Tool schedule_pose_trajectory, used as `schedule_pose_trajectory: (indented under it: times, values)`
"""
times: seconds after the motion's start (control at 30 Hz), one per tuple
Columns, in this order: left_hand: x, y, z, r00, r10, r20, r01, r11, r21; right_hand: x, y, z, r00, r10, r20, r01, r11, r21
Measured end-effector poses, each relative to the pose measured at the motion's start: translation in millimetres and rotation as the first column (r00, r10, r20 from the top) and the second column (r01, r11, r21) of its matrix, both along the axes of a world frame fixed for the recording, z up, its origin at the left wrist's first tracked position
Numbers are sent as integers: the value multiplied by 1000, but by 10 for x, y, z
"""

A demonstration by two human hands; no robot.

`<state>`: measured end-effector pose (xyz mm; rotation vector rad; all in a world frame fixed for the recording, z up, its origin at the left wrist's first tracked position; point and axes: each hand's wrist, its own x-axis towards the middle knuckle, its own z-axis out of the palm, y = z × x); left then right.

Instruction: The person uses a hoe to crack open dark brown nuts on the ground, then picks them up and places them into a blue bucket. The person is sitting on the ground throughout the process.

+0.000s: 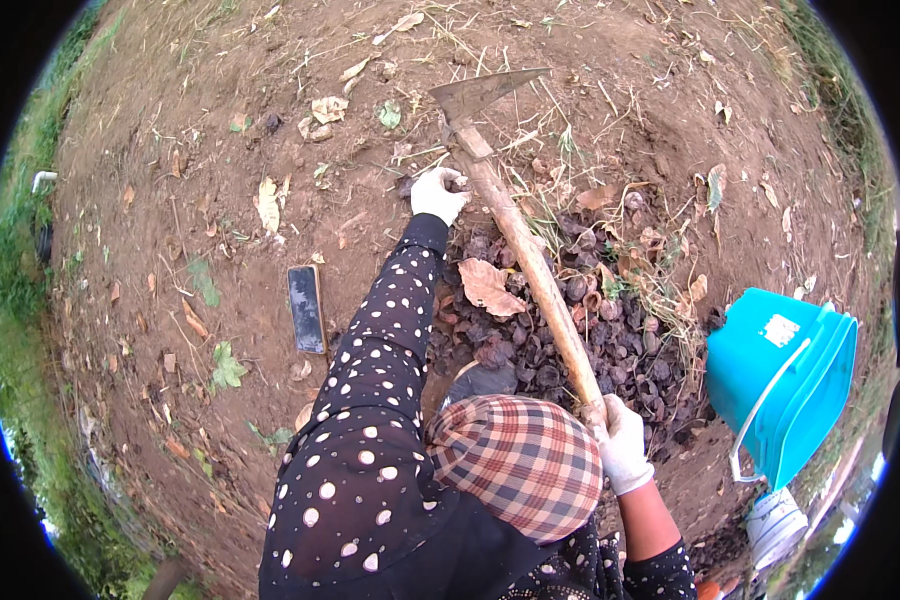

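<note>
My left hand point(436, 196), in a white glove, reaches out over the soil past the far left edge of a heap of dark, shrivelled nut-like husks point(540, 367). A small brownish lump point(459, 184) shows between its thumb and fingers. My right hand point(624, 446), also gloved in white, grips the lower end of the wooden handle of a hoe point(529, 259). That handle slants across the heap, and its metal blade point(487, 91) is at the far end, beyond my left hand. A large dry leaf point(491, 287) lies on the husks.
A turquoise plastic bucket point(765, 382) lies tipped over to the right, a white bucket point(776, 529) behind it. A smartphone point(306, 309) rests on the soil left of my arm. My knee in plaid cloth point(517, 461) and a dark shoe point(484, 382) are by the heap.
</note>
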<state>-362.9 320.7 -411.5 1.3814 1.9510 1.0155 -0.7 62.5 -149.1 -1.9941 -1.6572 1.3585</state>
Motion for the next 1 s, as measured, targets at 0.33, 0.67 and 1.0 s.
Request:
schedule_pose_trajectory:
  times: [0.33, 0.67, 1.0]
  values:
    - [55, 29, 95, 996, 12, 89, -5, 997, -74, -37, 43, -180, 953, 143, 267, -156, 987, 28]
    - [43, 9, 74, 978, 7, 208, 9, 997, -73, -82, 133, 348, 967, -187, -176, 189, 982, -5]
    - [-84, -31, -137, 996, 68, -54, -67, 998, 19, 13, 21, -87, 983, 59, 173, -62, 998, 11]
